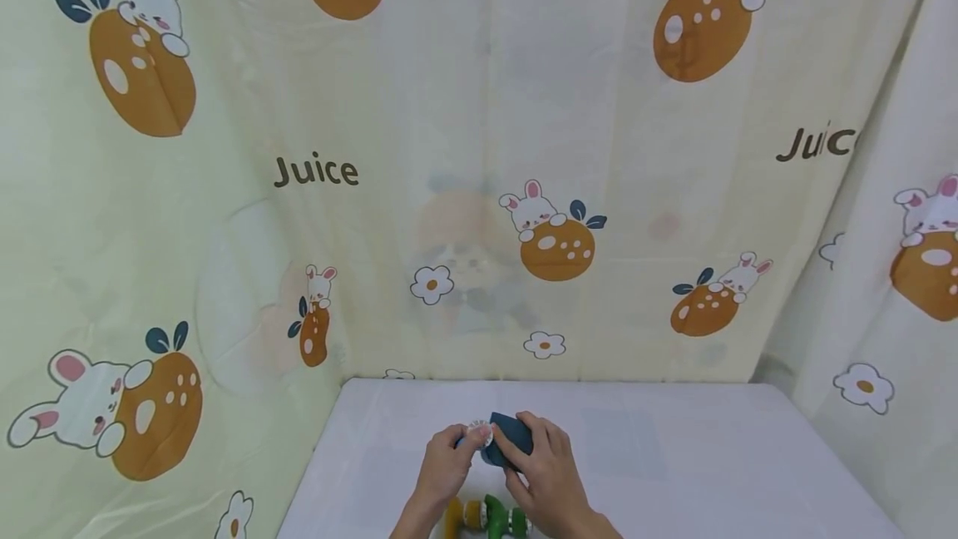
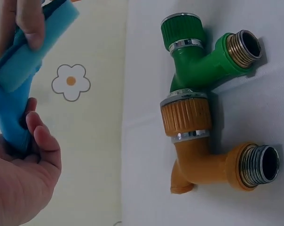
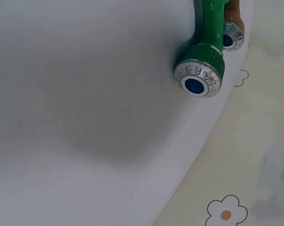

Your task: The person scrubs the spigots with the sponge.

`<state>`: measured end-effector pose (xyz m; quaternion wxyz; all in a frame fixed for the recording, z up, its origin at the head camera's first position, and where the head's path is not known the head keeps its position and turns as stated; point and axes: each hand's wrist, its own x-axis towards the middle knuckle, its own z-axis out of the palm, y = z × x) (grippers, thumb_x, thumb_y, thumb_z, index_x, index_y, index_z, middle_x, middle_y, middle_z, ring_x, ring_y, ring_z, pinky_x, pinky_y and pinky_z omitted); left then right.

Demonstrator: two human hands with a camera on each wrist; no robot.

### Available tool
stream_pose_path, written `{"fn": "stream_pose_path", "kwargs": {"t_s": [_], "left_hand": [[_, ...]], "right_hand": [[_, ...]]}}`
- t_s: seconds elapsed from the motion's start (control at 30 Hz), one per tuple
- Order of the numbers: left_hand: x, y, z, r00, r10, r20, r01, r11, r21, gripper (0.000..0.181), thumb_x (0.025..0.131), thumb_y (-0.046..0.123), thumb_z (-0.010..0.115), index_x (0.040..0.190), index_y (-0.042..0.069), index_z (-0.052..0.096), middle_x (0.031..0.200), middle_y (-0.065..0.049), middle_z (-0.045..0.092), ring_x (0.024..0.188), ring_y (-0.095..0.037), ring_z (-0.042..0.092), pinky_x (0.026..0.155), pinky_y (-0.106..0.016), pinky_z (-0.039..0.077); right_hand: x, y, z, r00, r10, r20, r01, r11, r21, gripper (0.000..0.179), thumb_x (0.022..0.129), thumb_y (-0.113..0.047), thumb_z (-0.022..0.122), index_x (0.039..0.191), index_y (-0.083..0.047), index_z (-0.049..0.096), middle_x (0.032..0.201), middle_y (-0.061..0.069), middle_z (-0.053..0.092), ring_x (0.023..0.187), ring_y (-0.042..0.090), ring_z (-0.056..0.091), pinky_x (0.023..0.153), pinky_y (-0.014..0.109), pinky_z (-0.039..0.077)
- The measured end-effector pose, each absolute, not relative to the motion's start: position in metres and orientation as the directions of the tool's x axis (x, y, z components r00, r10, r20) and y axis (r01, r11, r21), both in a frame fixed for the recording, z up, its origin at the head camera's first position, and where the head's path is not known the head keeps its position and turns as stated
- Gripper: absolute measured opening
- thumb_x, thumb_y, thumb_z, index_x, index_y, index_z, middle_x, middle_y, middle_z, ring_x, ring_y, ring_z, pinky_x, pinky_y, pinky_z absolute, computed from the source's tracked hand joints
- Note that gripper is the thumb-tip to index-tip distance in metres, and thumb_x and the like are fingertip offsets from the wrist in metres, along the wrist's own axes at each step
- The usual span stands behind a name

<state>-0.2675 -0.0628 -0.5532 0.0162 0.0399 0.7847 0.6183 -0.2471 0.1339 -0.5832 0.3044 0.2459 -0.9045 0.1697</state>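
My left hand [image 1: 443, 466] grips a blue tap [image 2: 17, 125], whose silver-faced knob [image 1: 482, 431] shows beside the thumb in the head view. A sponge [image 1: 515, 432], dark blue on one side and light blue on the other, is held in my right hand [image 1: 552, 472]. In the left wrist view the sponge's light side lies against the tap's upper part, and the tap's lower bend rests in the left fingers. Below the hands, a green tap [image 2: 193, 66] and an orange tap [image 2: 193, 155] lie side by side on the table.
The white table [image 1: 711, 456] reaches back to a cream curtain [image 1: 449, 106] printed with rabbits and oranges. The green and orange taps lie near the table's front edge, their threaded ends pointing the same way. More curtain hangs at the left and right.
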Motion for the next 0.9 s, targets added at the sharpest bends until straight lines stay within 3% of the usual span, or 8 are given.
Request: {"fn": "stream_pose_path", "kwargs": {"t_s": [0.17, 0.3, 0.5, 0.7, 0.9], "left_hand": [[-0.268, -0.062, -0.555, -0.995, 0.099, -0.003, 0.025, 0.274, 0.961, 0.048, 0.098, 0.057, 0.064, 0.077, 0.014, 0.056, 0.06, 0.006, 0.038, 0.056, -0.013, 0.034, 0.05, -0.025, 0.029], [-0.267, -0.061, -0.559, -0.993, 0.111, -0.042, -0.006, 0.301, 0.954, 0.055, 0.098, 0.062, 0.06, 0.081, 0.01, 0.06, 0.063, 0.004, 0.042, 0.059, -0.015, 0.039, 0.053, -0.027, 0.034], [-0.266, -0.06, -0.561, -0.989, 0.139, -0.057, -0.011, 0.314, 0.95, 0.059, 0.099, 0.064, 0.055, 0.088, 0.007, 0.065, 0.07, 0.002, 0.051, 0.063, -0.016, 0.044, 0.055, -0.029, 0.036], [-0.264, -0.06, -0.56, -0.978, 0.198, -0.071, -0.019, 0.253, 0.967, 0.057, 0.104, 0.061, 0.048, 0.09, 0.009, 0.066, 0.067, 0.0, 0.054, 0.056, -0.014, 0.046, 0.051, -0.025, 0.038], [-0.264, -0.062, -0.562, -0.944, 0.319, -0.086, -0.044, 0.136, 0.99, 0.051, 0.107, 0.054, 0.042, 0.089, 0.012, 0.064, 0.069, 0.0, 0.058, 0.06, -0.013, 0.054, 0.057, -0.027, 0.05]], "right_hand": [[-0.247, 0.134, -0.581, -0.687, -0.383, 0.618, -0.517, 0.855, -0.046, 0.056, 0.093, -0.029, 0.063, 0.148, -0.034, 0.058, 0.145, 0.016, 0.047, 0.12, 0.031, 0.042, 0.098, 0.048, 0.04], [-0.248, 0.136, -0.582, -0.675, -0.409, 0.614, -0.497, 0.867, 0.032, 0.057, 0.091, -0.029, 0.063, 0.147, -0.035, 0.059, 0.144, 0.017, 0.048, 0.12, 0.032, 0.042, 0.098, 0.046, 0.038], [-0.251, 0.14, -0.583, -0.676, -0.398, 0.621, -0.474, 0.879, 0.047, 0.061, 0.087, -0.028, 0.072, 0.146, -0.034, 0.06, 0.143, 0.019, 0.049, 0.121, 0.034, 0.042, 0.098, 0.046, 0.036], [-0.256, 0.143, -0.583, -0.687, -0.321, 0.652, -0.433, 0.901, -0.012, 0.057, 0.087, -0.028, 0.069, 0.144, -0.03, 0.063, 0.14, 0.02, 0.05, 0.119, 0.035, 0.042, 0.095, 0.047, 0.032], [-0.258, 0.143, -0.581, -0.734, -0.21, 0.646, -0.394, 0.906, -0.153, 0.06, 0.087, -0.026, 0.074, 0.145, -0.028, 0.062, 0.14, 0.022, 0.052, 0.125, 0.038, 0.042, 0.103, 0.054, 0.036]]}}
